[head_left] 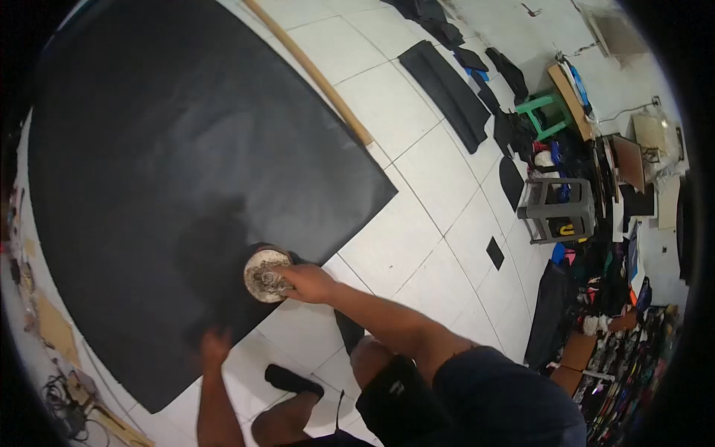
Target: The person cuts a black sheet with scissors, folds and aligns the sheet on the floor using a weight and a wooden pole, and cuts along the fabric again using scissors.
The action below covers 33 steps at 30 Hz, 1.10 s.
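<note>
A large black sheet point(149, 149) of smooth, leather-like material lies spread over the white tiled floor. Near its front edge is a round can point(262, 270) with a pale, dark-stained top. My right hand point(309, 283) grips the can at its right side, thumb and fingers over the top; part of the grip is hidden. Lower left, my left hand point(215, 345) is at the sheet's front edge. Motion smears its fingers, so I cannot make out their pose or whether they touch the sheet.
A wooden pole point(313, 71) lies along the sheet's right edge. Black material pieces point(447, 93) lie on the tiles. Beyond them stand a grey stool point(557, 210) and a green stool point(544, 115). Piled goods line the wall; cables point(63, 402) lie lower left. My feet are close to the sheet.
</note>
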Motion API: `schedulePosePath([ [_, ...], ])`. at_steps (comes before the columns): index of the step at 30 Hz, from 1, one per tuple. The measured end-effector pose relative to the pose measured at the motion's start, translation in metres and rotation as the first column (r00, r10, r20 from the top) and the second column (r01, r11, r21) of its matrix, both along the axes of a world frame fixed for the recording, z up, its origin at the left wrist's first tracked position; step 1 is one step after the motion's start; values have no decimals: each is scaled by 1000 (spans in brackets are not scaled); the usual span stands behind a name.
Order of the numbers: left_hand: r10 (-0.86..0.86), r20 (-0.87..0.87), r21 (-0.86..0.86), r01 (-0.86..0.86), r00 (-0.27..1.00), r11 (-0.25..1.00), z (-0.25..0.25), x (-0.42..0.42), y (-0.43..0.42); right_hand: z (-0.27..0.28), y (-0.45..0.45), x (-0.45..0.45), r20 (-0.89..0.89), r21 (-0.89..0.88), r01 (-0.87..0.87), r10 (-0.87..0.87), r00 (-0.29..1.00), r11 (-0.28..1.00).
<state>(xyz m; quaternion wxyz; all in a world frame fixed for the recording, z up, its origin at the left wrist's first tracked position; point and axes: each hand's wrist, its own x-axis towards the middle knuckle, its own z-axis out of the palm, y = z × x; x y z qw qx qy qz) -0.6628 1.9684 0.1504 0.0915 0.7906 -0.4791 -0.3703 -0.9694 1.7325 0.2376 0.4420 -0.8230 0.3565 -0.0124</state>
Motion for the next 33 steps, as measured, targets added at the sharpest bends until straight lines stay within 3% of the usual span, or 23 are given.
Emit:
schedulePosePath([
  [3, 330, -530, 86, -338, 781, 937, 159, -105, -107, 60, 60, -53, -31, 184, 475, -478, 878, 861],
  [4, 254, -508, 39, -273, 823, 961, 202, -132, -123, 95, 73, -75, -406, 336, 603, -466, 786, 724],
  [5, 194, -584, -36, -264, 789, 964, 221, -156, -120, 89, 110, -116, -217, 77, 504, -478, 851, 861],
  [6, 23, -539, -184, -144, 842, 972, 248, -177, -120, 167, 113, -142, -429, 260, 599, -466, 774, 757],
  [7, 53, -617, -113, -155, 785, 981, 276, -198, -121, 171, 140, -193, -371, 80, 391, -337, 865, 917],
  [8, 15, -598, -45, -52, 802, 998, 320, -214, -129, 175, 168, -243, -349, -162, 174, -222, 911, 971],
  [9, -13, -580, 40, 45, 815, 998, 357, -219, -131, 244, 158, -257, -527, 117, 519, -390, 755, 847],
  [10, -85, -532, 89, 155, 842, 984, 381, -218, -129, 306, 154, -269, -548, 199, 855, -669, 502, 479],
  [11, -159, -495, 133, 255, 854, 958, 394, -224, -127, 283, 185, -321, -484, -39, 705, -631, 606, 708],
  [13, -291, -440, 211, 412, 850, 886, 388, -208, -116, 266, 213, -397, -499, 27, 728, -622, 604, 685],
  [14, -330, -457, 242, 472, 826, 848, 385, -191, -116, 303, 206, -403, -588, 182, 908, -698, 408, 378],
  [15, -813, -237, 22, 840, 531, 542, 354, -159, -106, 295, 223, -431, -569, 193, 931, -737, 364, 311],
  [16, -425, -220, 360, 478, 878, 801, 340, -140, -94, 301, 233, -454, -586, 150, 928, -726, 361, 340],
  [17, -496, -123, 393, 501, 860, 771, 307, -101, -82, 227, 279, -513, -494, 83, 876, -743, 451, 476],
  [18, -506, -49, 293, 497, 861, 817, 344, -84, -87, 214, 275, -533, -813, 185, 496, -151, 562, 848],
  [19, -508, 31, 191, 494, 861, 848, 383, -67, -92, 210, 240, -551, -807, 176, 487, -158, 568, 855],
  [20, -502, 34, 189, 487, 864, 853, 395, -61, -110, 211, 210, -569, -797, 210, 547, -183, 576, 810],
  [22, -546, 258, 705, 231, 797, 671, 406, -59, -134, 213, 149, -596, -784, 276, 655, -230, 577, 704],
  [24, -570, 289, 570, 340, 769, 748, 445, -93, -186, 232, 94, -627, -787, 344, 733, -247, 566, 587],
  [25, -199, 216, 441, 86, 956, 893, 464, -121, -217, 245, 70, -643, -791, 374, 763, -248, 559, 527],
  [26, 208, 92, 334, -227, 974, 915, 504, -171, -266, 271, 22, -654, -483, 322, 879, -737, 473, 353],
  [27, 280, 8, 311, -268, 960, 912, 521, -203, -299, 283, -42, -655, -466, 275, 954, -851, 242, 120],
  [33, 325, -187, 336, -250, 927, 908, 407, -235, -375, 329, -386, -611, -172, 222, 958, -959, 224, 184],
])
